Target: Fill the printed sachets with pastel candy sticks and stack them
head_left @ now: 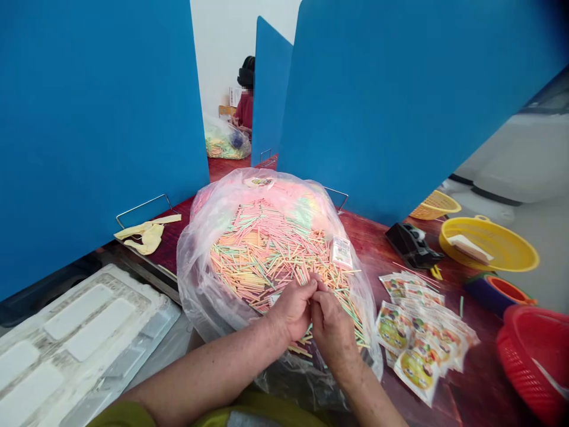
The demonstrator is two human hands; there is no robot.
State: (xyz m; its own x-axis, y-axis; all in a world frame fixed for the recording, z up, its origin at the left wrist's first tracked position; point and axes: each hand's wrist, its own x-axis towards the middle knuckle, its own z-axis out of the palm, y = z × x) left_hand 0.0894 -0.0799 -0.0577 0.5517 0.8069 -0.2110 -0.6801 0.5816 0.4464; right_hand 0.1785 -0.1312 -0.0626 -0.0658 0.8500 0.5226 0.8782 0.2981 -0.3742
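A clear plastic bag [195, 290] lies spread open in front of me, heaped with thin pink, orange, yellow and green sticks [262, 237]. Over the near side of the heap, my left hand [291, 308] is closed around a small bunch of sticks [302, 274], whose ends poke up past the fingers. My right hand [331, 317] is closed beside it, its fingertips meeting those of the left; whatever they pinch is hidden. A small printed packet [342, 252] rests on the sticks at the right, inside the bag.
Printed sachets [420, 338] lie on the red table [471, 391] at right, near a black tape dispenser [413, 245], yellow basket [511, 249] and red basket [515, 350]. Blue partitions [98, 118] stand ahead. At left are a yellow cloth [150, 237] and white foam lid [57, 356]. Behind sits another person [244, 110].
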